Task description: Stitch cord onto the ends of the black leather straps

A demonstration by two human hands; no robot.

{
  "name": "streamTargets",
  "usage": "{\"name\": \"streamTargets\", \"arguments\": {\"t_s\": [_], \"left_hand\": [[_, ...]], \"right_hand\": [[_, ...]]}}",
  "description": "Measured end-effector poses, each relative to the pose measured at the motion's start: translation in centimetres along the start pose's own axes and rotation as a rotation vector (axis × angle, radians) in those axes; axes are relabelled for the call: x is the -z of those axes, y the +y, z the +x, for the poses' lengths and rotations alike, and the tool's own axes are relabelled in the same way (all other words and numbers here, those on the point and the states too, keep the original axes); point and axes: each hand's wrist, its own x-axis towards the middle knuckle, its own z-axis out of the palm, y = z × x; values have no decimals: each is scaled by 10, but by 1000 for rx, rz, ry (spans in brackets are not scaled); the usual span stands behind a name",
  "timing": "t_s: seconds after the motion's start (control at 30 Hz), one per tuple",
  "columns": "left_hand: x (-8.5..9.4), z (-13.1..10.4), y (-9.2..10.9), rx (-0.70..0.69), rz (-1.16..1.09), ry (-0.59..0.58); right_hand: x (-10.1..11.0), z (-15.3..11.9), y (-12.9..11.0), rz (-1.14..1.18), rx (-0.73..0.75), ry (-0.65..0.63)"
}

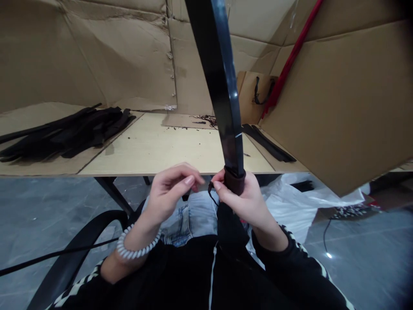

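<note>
A long, glossy black, sword-shaped piece [222,86] stands up in front of me, its upper end out of view. Around its lower part sits a dark brown sleeve [235,181]. My right hand [250,200] is wrapped about this sleeve. Its thumb and forefinger pinch a thin dark cord [211,191], which loops downward. To the left of the cord is my left hand [171,189], fingers loosely curled and thumb apart. I see nothing in it, and its fingertips are slightly blurred.
Dark strips [74,131] lie heaped on the table [155,146] at left, with more strips [269,144] at right. Cord scraps [208,119] lie at the back. Cardboard walls [129,56] surround the table. A red strip [290,60] leans at right, above a white plastic bag [290,206].
</note>
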Motion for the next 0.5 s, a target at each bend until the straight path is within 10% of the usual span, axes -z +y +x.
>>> {"name": "streamTargets", "arguments": {"t_s": [0.5], "left_hand": [[13, 13, 10, -569, 843, -257]], "right_hand": [[2, 4, 7, -187, 31, 22]]}}
